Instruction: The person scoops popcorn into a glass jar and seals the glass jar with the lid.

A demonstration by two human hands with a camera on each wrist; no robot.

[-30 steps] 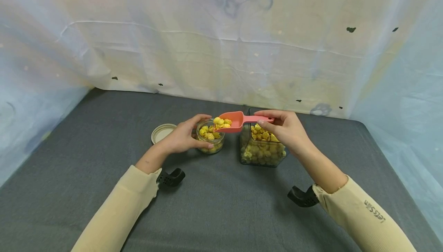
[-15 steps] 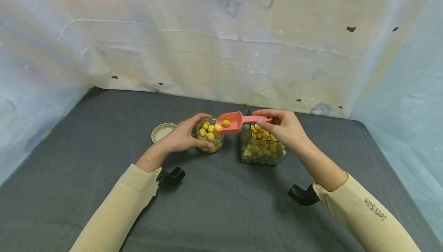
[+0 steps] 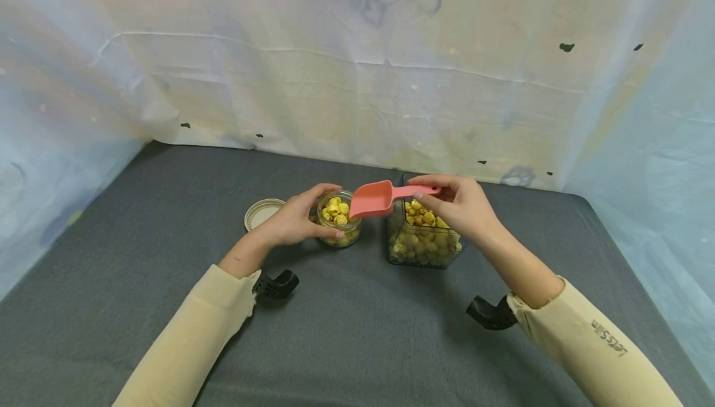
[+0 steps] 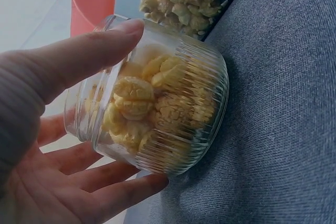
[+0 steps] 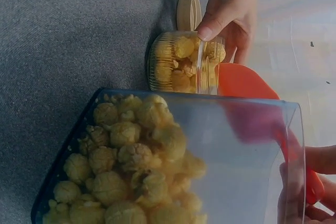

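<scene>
My left hand grips a ribbed glass jar around its side, thumb on one side and fingers on the other. Yellow popcorn fills much of the jar. In my right hand the handle of a coral-pink scoop is pinched between thumb and fingers. The scoop's lip hangs over the jar's right rim, and no popcorn shows in its bowl. Below the right hand stands a clear square container, partly filled with popcorn; the hand hides part of its opening.
A round cream lid lies left of the jar, partly behind the left hand. Grey cloth covers the table. A pale draped sheet rises behind its far edge.
The popcorn in the scoop has dropped into the jar, leaving the scoop's bowl bare. The scoop has tilted down toward the jar. My left hand and the jar have stayed in place.
</scene>
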